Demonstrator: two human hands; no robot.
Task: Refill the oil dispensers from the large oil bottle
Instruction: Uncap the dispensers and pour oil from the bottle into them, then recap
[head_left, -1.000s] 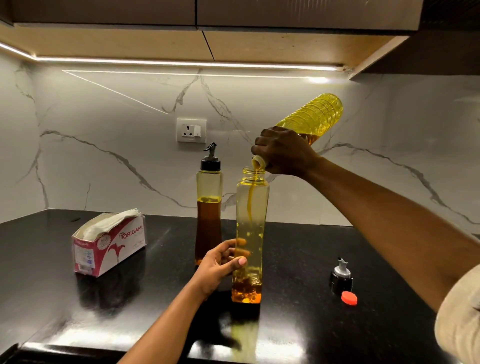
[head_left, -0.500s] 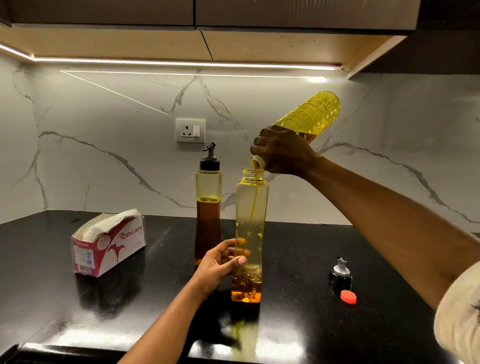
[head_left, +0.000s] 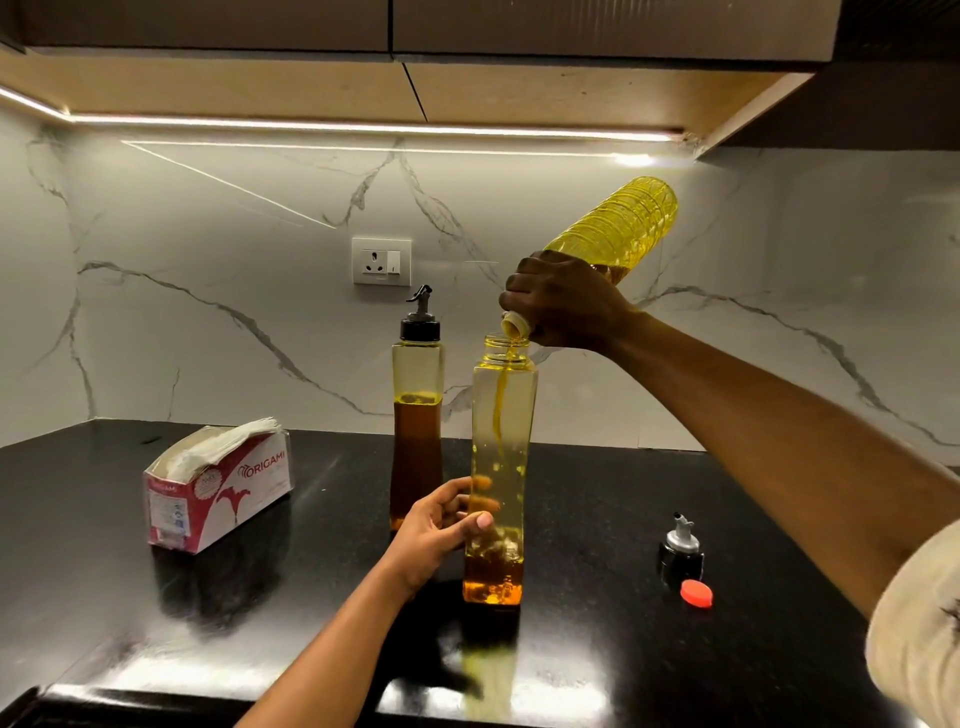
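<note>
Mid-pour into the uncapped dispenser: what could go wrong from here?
The mouth of the large oil bottle hovers at the narrow rim of the open dispenser, so the stream may stray onto the counter.
The left hand grips that dispenser low down; a nudge from the right hand might tip it.

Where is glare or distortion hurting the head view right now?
Head view: the light strip throws bright glare on the near edge of the black counter; the wide lens bows the frame edges; the open dispenser and oil stream read sharp.

large oil bottle (head_left: 618, 228) neck: under right hand (head_left: 566, 304) | sleeve (head_left: 914, 629): cut off (right edge)
</note>
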